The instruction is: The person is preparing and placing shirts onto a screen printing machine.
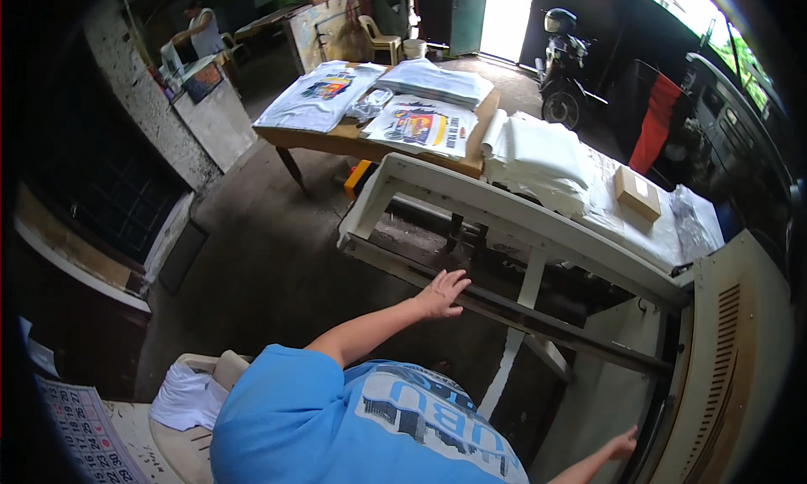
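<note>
My left hand (443, 293) lies on the dark inner rail (504, 309) of a long cream metal frame (521, 219). Its fingers are spread, and nothing is in them. Lower right, my right hand (622, 444) is beside the dark edge of a large cream machine housing (723, 375) with a slotted vent. Its fingers look partly bent, but their tips merge with that edge, so whether they grip it is unclear. The frame joins the housing at its right end, and the floor shows through its open middle.
Past the frame, a wooden table (345, 134) bears printed white shirts (420, 126). White cloth (542, 152) and a cardboard box (637, 192) lie to its right. A motorcycle (563, 68) stands behind. A plastic chair (181, 438) is lower left; another person (204, 31) works far left.
</note>
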Motion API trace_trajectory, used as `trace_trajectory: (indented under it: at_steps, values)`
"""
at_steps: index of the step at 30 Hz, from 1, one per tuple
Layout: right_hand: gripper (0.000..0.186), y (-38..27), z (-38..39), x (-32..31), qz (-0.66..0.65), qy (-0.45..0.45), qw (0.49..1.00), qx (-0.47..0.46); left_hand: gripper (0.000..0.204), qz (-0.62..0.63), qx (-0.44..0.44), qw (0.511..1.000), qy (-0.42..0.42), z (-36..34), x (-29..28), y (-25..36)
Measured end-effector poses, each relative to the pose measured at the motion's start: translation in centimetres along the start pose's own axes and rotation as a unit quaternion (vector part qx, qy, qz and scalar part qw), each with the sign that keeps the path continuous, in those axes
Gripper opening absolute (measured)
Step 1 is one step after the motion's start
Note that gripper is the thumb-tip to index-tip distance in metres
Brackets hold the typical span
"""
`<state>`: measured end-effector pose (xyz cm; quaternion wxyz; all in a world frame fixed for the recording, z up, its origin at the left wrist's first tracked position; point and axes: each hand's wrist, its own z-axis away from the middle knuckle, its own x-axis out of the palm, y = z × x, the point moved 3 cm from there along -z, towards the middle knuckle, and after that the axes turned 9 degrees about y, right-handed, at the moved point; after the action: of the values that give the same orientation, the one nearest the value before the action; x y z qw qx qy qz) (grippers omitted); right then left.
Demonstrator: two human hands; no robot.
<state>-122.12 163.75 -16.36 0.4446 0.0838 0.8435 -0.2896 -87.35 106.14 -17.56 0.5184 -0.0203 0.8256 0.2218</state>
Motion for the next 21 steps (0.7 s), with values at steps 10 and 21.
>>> trace_trajectory:
  at_steps: [10,21]
  values:
    - [0.043,-31.3,36.9,-9.6,-0.396,-0.216,0.773,-0.445,0.033,0.14,-0.205,0.922,-0.296,22.8,-2.2,-5.5]
    - [0.054,-36.0,59.0,-11.6,-0.202,-0.372,0.594,-0.684,0.027,0.088,-0.745,0.657,0.073,51.9,-13.1,-14.5]
